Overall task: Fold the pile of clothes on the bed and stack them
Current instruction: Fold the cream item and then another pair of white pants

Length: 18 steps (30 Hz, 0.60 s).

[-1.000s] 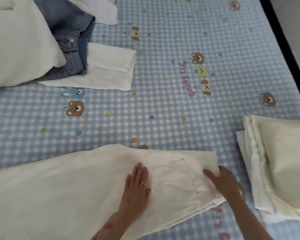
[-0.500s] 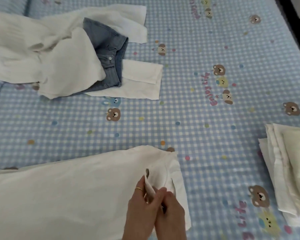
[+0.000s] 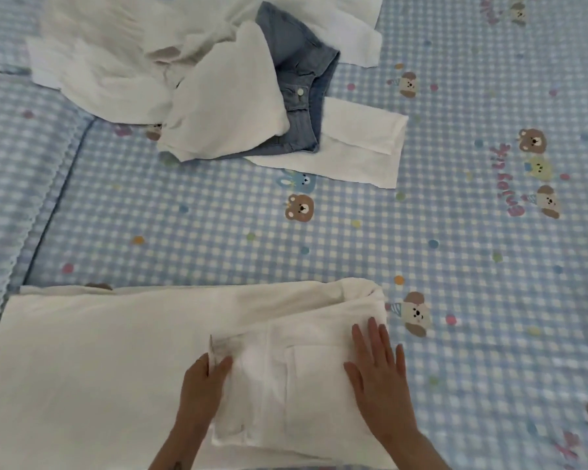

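While the right hand lies flat, fingers straight, on the white trousers, the left hand pinches their folded edge; they stretch left-right across the near bed.

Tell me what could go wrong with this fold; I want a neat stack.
The left hand only pinches a small flap of the white trousers, so it may slip and leave creases. The right hand presses near the waist edge; the long leg lies unheld and could skew. The pile is tangled around the jeans.
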Each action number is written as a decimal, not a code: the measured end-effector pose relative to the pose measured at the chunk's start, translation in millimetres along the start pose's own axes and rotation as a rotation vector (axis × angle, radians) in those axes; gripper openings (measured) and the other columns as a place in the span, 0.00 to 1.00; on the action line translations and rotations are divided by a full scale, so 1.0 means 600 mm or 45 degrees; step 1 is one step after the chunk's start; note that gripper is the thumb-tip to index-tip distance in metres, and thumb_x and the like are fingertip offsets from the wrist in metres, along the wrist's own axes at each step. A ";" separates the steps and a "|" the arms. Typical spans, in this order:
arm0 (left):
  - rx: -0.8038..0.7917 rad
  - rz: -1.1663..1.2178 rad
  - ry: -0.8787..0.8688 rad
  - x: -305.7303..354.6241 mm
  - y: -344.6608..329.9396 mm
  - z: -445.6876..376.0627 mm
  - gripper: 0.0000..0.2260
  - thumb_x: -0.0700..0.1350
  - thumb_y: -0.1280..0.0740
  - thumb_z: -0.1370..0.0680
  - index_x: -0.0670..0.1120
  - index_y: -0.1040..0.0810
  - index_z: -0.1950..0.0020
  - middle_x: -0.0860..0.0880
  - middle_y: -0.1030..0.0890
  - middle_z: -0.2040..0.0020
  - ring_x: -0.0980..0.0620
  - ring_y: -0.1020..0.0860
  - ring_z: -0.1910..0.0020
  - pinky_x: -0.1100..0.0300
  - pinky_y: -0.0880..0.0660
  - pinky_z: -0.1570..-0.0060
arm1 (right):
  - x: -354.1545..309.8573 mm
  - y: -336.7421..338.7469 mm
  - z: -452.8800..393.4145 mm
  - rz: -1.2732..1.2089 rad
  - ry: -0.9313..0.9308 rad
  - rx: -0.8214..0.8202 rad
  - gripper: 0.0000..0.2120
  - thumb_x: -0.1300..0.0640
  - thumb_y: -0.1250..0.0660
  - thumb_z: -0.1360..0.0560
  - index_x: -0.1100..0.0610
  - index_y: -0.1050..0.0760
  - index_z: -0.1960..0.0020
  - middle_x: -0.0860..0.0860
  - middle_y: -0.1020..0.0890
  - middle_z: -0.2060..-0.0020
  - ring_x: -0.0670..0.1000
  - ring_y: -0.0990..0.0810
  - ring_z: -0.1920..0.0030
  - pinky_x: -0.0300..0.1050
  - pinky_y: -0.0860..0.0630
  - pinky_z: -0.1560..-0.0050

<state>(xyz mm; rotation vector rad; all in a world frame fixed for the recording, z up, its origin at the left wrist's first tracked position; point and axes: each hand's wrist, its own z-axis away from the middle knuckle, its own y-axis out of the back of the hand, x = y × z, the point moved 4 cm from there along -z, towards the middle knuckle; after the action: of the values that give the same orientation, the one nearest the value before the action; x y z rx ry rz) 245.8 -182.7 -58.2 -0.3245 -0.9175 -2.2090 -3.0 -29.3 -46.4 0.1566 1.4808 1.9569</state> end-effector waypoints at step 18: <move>0.186 -0.555 -0.238 -0.048 -0.020 -0.066 0.24 0.48 0.35 0.23 0.50 0.35 0.28 0.45 0.23 0.43 0.41 0.21 0.51 0.51 0.26 0.53 | -0.082 -0.053 -0.047 0.018 0.021 -0.077 0.31 0.36 0.68 0.23 0.50 0.53 0.26 0.43 0.50 0.23 0.41 0.53 0.25 0.57 0.48 0.28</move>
<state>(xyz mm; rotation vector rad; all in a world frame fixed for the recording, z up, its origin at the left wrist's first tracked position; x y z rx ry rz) 259.7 -189.6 -106.3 -0.2854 -1.3500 -2.5140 35.3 -76.2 -70.6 0.1253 1.4329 2.0161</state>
